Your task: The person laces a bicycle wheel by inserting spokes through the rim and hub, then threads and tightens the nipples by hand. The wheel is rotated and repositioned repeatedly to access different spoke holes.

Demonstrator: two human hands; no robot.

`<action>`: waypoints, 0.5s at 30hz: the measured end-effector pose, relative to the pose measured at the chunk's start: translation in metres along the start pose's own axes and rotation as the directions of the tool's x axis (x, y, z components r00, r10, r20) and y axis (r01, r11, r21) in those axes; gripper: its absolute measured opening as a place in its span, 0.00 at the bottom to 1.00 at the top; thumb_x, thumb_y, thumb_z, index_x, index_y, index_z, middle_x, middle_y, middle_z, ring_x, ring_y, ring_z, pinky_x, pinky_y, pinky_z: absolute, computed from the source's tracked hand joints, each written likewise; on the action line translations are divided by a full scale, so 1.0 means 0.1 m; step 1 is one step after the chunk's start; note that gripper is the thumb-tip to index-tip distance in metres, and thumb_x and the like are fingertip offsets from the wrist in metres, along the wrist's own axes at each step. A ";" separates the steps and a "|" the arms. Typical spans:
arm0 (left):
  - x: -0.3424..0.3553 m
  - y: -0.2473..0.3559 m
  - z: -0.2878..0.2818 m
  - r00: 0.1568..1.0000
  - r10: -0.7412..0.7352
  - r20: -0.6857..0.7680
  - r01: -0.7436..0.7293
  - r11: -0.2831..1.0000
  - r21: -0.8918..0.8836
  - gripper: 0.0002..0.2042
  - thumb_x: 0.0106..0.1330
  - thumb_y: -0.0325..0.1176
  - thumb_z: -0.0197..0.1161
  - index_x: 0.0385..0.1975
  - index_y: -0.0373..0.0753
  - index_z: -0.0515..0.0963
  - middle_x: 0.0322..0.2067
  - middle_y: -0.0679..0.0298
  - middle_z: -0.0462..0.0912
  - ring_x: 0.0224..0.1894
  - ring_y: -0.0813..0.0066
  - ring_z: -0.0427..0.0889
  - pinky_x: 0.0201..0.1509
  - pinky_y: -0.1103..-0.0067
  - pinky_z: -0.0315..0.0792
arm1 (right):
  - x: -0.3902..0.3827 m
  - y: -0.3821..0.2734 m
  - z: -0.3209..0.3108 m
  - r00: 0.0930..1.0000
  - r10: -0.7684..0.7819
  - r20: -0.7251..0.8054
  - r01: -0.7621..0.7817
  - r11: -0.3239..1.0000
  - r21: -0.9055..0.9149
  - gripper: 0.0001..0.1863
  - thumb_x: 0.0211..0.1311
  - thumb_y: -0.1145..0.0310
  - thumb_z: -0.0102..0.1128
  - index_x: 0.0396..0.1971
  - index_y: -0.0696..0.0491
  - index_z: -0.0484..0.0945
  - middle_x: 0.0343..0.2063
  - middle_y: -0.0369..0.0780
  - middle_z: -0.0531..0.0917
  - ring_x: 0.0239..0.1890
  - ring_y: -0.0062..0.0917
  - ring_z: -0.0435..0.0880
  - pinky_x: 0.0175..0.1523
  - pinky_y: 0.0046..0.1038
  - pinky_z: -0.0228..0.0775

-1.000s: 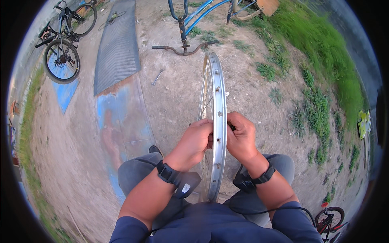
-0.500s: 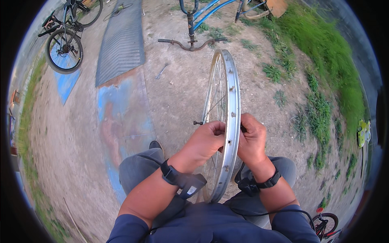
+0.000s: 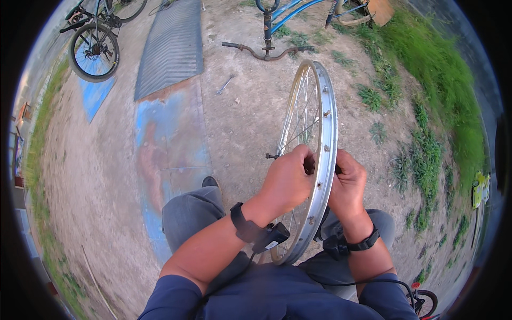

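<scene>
A bare bicycle wheel [image 3: 329,128] with a silver rim and thin spokes stands upright in front of me, without a tyre. Nipples dot the outer face of the rim, and an axle end [image 3: 271,156] juts out on the left. My left hand [image 3: 288,178] is on the wheel's left side, its fingers closed together by the spokes behind the rim; what they pinch is hidden. On the opposite side, my right hand [image 3: 348,184] is closed close against the rim. Something small and dark shows at its fingertips, too little to name.
Ahead on the dirt are a rusty handlebar [image 3: 268,55] on an upturned blue bicycle frame [image 3: 301,15] and a wrench [image 3: 225,85]. Left lie a ridged mat [image 3: 169,50] and a blue-painted board [image 3: 178,133]; another bicycle [image 3: 95,50] stands beyond. Grass [image 3: 432,69] grows at right.
The wheel and both hands sit slightly farther right in view, as the whole scene has shifted right and partly upward. My left hand has moved slightly up along the wheel. Both hands stay closed.
</scene>
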State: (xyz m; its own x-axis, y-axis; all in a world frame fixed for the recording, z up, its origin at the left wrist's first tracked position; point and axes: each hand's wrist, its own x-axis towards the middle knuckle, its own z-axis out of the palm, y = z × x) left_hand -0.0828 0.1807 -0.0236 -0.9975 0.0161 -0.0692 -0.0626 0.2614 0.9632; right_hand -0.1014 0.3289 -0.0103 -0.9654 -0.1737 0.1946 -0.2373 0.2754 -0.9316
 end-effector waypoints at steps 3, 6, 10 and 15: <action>0.00 0.02 0.00 1.000 -0.007 -0.010 0.007 1.000 0.027 0.14 0.62 0.31 0.70 0.45 0.34 0.78 0.33 0.50 0.85 0.35 0.62 0.85 0.41 0.72 0.77 | 0.00 -0.02 -0.01 1.000 0.017 0.019 -0.017 1.000 0.012 0.07 0.61 0.82 0.65 0.38 0.60 0.86 0.32 0.41 0.88 0.35 0.24 0.87 0.43 0.27 0.78; -0.02 0.04 0.00 0.999 0.024 -0.035 -0.023 0.999 0.041 0.13 0.62 0.31 0.70 0.43 0.34 0.78 0.32 0.49 0.84 0.34 0.56 0.86 0.40 0.70 0.77 | -0.02 -0.05 -0.02 0.999 0.041 0.031 -0.043 0.996 0.072 0.06 0.62 0.83 0.63 0.37 0.61 0.86 0.32 0.40 0.88 0.35 0.21 0.86 0.42 0.26 0.78; -0.05 0.04 0.01 0.996 0.072 -0.056 -0.070 0.997 0.039 0.13 0.63 0.31 0.69 0.43 0.34 0.77 0.32 0.48 0.84 0.35 0.52 0.86 0.39 0.69 0.77 | -0.01 -0.04 -0.01 0.998 0.064 0.005 -0.064 0.994 0.089 0.06 0.64 0.83 0.62 0.37 0.62 0.86 0.31 0.38 0.88 0.34 0.19 0.85 0.40 0.24 0.78; -0.08 0.02 0.03 0.968 0.219 -0.121 -0.207 0.973 0.105 0.12 0.65 0.35 0.70 0.39 0.34 0.77 0.33 0.52 0.84 0.35 0.51 0.86 0.37 0.65 0.78 | -0.01 0.00 -0.02 0.998 0.067 0.001 -0.067 0.996 0.056 0.06 0.64 0.83 0.62 0.37 0.62 0.85 0.30 0.38 0.88 0.33 0.18 0.85 0.39 0.23 0.78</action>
State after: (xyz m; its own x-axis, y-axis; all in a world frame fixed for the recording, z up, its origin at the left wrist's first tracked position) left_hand -0.0750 0.1843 -0.0217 -0.9836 -0.0439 0.1751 0.1487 0.3527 0.9238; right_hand -0.1007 0.3307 -0.0098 -0.9790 -0.1556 0.1316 -0.1658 0.2333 -0.9582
